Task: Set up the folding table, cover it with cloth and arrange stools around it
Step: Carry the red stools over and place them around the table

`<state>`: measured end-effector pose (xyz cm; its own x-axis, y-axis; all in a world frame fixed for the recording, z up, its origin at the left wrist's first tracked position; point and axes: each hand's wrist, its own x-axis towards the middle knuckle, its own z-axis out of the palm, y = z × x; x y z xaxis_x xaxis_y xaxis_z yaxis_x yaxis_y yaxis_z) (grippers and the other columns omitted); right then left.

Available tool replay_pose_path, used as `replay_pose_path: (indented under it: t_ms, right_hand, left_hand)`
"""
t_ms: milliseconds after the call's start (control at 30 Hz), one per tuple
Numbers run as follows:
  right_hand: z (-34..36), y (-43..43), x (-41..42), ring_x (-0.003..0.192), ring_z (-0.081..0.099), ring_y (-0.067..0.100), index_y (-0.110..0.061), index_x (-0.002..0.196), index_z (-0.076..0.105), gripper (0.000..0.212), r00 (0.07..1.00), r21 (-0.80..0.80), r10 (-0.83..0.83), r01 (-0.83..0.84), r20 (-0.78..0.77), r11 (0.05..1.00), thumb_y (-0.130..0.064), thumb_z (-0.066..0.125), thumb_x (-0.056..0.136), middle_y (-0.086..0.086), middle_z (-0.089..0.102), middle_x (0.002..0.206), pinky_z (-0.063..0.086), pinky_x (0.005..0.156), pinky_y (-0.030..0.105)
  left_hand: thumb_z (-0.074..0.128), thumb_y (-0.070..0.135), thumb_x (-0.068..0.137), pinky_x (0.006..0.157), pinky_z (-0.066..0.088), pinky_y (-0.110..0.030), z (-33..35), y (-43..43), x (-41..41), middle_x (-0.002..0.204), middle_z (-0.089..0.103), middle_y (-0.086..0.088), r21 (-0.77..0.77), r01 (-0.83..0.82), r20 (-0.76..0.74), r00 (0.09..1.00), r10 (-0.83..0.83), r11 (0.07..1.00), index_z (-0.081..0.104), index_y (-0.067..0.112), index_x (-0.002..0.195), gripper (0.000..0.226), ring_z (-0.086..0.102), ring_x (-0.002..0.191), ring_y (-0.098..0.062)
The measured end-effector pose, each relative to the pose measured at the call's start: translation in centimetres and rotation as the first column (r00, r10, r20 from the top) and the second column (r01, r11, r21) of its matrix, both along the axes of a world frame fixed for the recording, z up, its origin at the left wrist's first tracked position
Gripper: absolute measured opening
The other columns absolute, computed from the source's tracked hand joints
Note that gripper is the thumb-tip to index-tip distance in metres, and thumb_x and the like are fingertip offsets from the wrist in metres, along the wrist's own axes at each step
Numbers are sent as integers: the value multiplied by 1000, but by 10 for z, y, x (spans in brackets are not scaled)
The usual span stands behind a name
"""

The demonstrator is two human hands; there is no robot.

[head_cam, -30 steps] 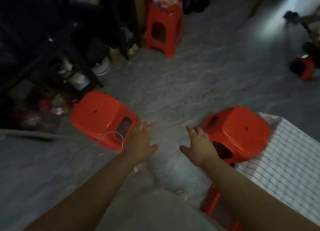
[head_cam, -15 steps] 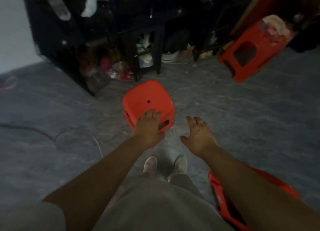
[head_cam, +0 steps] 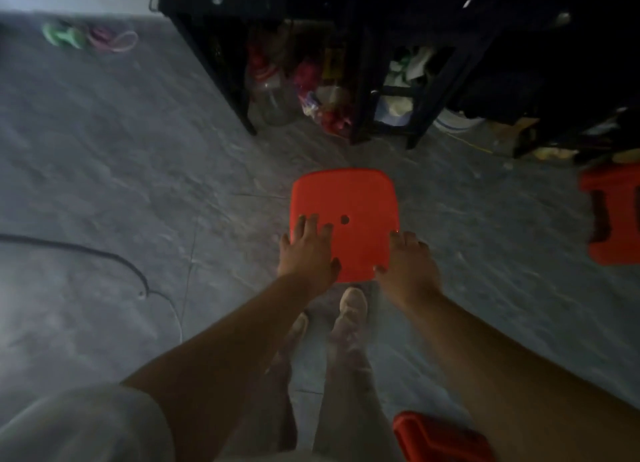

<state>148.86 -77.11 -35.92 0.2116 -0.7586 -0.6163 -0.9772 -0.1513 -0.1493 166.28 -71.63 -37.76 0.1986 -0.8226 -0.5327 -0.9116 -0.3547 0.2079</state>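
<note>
Grey stone-patterned floor (head_cam: 138,184), streaked and matt, fills the dim room. On it stands a red plastic stool (head_cam: 360,198), seen from above: a smooth square seat with rounded corners and a small round hole (head_cam: 344,220) near its middle.

The left grip (head_cam: 308,253) lies released and flat on the near left part of the seat, fingers spread and straight, thumb along the near edge. The right grip (head_cam: 407,267) grasps the near right corner, its thumb on top of the seat and its fingers bent over the side edge, though blur softens the detail.

Just behind both grips, pale shoes (head_cam: 353,305) stand on the floor. Beyond the stool a black frame shelf (head_cam: 221,63) holds blurred bottles and packets. Well right of the right grip, a second stool (head_cam: 613,215) is cut by the picture's edge. Behind that grip's forearm lies a red plastic piece (head_cam: 436,437). Far left of the left grip, a dark cable (head_cam: 104,257) curves across the floor.
</note>
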Motion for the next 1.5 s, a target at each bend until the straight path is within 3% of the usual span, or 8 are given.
replay_pose_path:
  t_ms: [200, 400, 533, 733, 967, 1233, 1500]
  right_hand:
    - [-86, -59, 11, 138, 34, 36, -19, 155, 26, 84, 1000, -4, 27, -27, -7, 1000, -42, 69, 87, 15, 31, 153, 45, 106, 49]
    - [-141, -78, 23, 148, 19, 43, -22, 160, 8, 105, 996, 50, -84, 82, 40, 995, -52, 74, 83, 19, 10, 163, 39, 108, 63]
    - [-160, -85, 29, 149, 13, 46, -23, 160, -4, 116, 992, 96, -122, 117, 45, 988, -53, 77, 81, 21, 2, 164, 37, 109, 66]
    - [-182, -88, 33, 149, 13, 47, -27, 159, -6, 124, 975, 98, -215, 208, 60, 973, -49, 83, 76, 20, -9, 164, 38, 107, 64]
    - [-191, -86, 31, 147, 17, 47, -27, 159, -7, 126, 967, 78, -232, 225, 107, 971, -45, 86, 75, 22, -7, 164, 37, 110, 63]
    - [-159, -53, 17, 146, 23, 46, -25, 160, -2, 123, 935, 67, -313, 306, 168, 950, -45, 85, 75, 22, -2, 164, 35, 112, 55]
    - [-17, 11, 6, 145, 23, 46, -23, 160, 4, 120, 882, 17, -438, 442, 173, 897, -43, 85, 75, 22, 0, 164, 35, 113, 51]
  left_hand:
    - [70, 54, 84, 111, 30, -69, -85, -44, 5, 166, 9, -5, 38, -220, -13, 975, 220, 975, 24, 26, 155, 89, 5, 155, -32]
    - [79, 59, 75, 107, 32, -75, -140, -54, 15, 168, -4, -4, 22, -418, -78, 905, 419, 908, 17, 30, 157, 107, -3, 154, -39]
    - [83, 63, 68, 109, 31, -74, -161, -56, 23, 167, -10, -7, 42, -434, -113, 893, 436, 900, 15, 34, 158, 116, -4, 152, -46]
    - [90, 55, 63, 110, 36, -68, -177, -51, 32, 166, -15, -9, 23, -444, -167, 882, 441, 896, 11, 40, 158, 124, 3, 151, -48]
    - [90, 55, 63, 109, 38, -63, -175, -51, 31, 166, -16, -13, 14, -447, -188, 877, 441, 894, 11, 40, 158, 124, 13, 150, -48]
    - [90, 53, 65, 112, 37, -59, -138, -36, 22, 166, -19, -11, -35, -389, -185, 908, 376, 921, 13, 37, 159, 122, 8, 152, -42]
    - [84, 56, 70, 106, 44, -58, -16, 5, 23, 164, -27, 10, -98, -183, -199, 967, 161, 978, 10, 40, 159, 117, 18, 146, -41]
